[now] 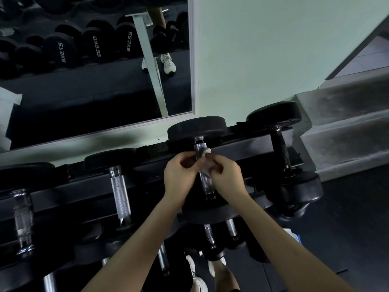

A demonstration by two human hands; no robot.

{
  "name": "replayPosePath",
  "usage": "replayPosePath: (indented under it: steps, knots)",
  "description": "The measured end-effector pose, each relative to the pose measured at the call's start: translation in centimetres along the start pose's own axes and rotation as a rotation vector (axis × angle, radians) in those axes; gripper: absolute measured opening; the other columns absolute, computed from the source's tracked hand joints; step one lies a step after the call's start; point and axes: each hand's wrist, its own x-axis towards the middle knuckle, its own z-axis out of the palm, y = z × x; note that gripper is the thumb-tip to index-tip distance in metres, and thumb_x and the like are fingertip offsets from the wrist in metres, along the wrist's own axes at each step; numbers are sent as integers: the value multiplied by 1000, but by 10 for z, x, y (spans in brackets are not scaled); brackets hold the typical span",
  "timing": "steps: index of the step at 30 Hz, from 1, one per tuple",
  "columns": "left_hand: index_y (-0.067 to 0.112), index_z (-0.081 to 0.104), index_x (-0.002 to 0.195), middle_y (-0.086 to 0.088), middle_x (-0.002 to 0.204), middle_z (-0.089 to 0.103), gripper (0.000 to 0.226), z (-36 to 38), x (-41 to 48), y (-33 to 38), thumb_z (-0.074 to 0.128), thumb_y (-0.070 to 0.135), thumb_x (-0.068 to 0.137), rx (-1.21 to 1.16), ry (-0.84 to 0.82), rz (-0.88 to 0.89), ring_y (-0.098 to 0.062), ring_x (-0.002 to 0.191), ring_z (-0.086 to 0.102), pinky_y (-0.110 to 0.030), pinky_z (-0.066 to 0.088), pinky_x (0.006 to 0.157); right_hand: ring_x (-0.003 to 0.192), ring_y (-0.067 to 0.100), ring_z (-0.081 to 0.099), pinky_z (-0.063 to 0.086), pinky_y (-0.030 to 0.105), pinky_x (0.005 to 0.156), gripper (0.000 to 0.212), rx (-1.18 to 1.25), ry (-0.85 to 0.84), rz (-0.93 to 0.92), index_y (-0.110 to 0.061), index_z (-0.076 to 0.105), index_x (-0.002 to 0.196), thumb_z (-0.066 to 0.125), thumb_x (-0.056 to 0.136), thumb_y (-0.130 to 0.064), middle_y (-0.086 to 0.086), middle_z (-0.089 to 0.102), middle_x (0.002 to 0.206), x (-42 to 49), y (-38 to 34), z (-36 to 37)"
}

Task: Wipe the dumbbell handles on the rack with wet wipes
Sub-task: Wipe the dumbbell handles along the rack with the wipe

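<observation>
— Where is the wipe on your feed?
— The white wet wipe [205, 163] sits crumpled round the far part of one dumbbell handle [207, 183], on the top tier of the black rack [252, 144].
— And the grips?
— Both narrow. My left hand [181, 175] and right hand [226, 175] each pinch the wipe, one on either side of the bar.
— How does the handle look?
— Knurled steel, shiny, running from the round black far head [196, 126] toward me.

Knurled shiny metal handle [205, 180], matt black heads [196, 128].
</observation>
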Motion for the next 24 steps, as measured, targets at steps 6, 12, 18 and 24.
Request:
replayPosePath:
  steps: [6,12,18,24]
  knots:
    - [21,72,93,5,87,72,16,2,0,2,73,15,78,27,-7,102,-12,84,67,-32,53,83,85,-3,65,50,10,69,48,279,35,-44,-37,52,94,63,79,7,-15,65,95,-11,3,-18]
    - [21,70,108,10,97,61,28,-10,1,11,71,19,81,202,-226,291,-6,94,59,-18,45,86,77,9,67,53,15,66,34,539,-25,60,-18,63,92,71,74,10,3,69,87,-3,-4,-37]
    - [13,69,92,4,84,69,15,-9,-8,14,74,14,78,24,-282,126,1,72,63,-8,47,67,78,5,67,53,20,69,18,374,100,47,-22,69,88,77,75,-11,-2,71,85,0,2,-35]
    - [22,72,83,2,81,73,12,8,-14,8,76,14,74,-88,-126,4,-15,82,69,-35,55,84,86,2,64,48,15,73,28,153,135,19,-18,69,111,58,92,-35,-9,70,89,-13,-3,-21]
